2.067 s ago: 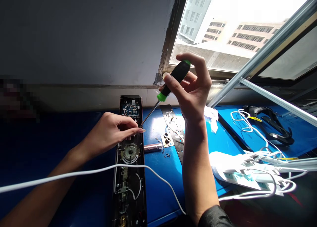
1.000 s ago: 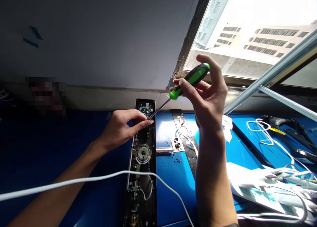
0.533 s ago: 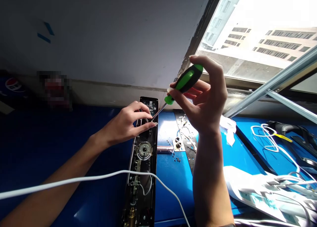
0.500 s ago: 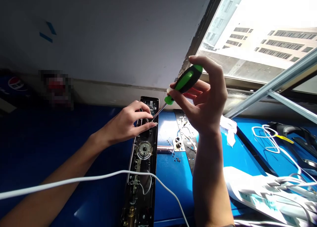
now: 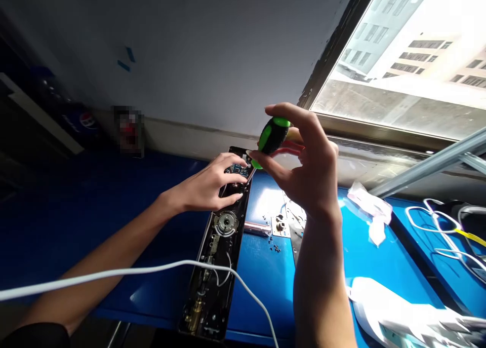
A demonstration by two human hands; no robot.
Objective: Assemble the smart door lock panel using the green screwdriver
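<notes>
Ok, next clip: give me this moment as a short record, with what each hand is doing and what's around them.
Right hand: holds a green-and-black screwdriver
Left hand: over an opened electronic door lock, beside its circuit board
Nearby: loose screws; a metal plate
Also there: a white cable; a white power strip
Surface: a blue workbench

bare L hand (image 5: 207,183), bare R hand (image 5: 307,173), bare L forearm (image 5: 114,226) ending in dark sleeve (image 5: 34,336)
</notes>
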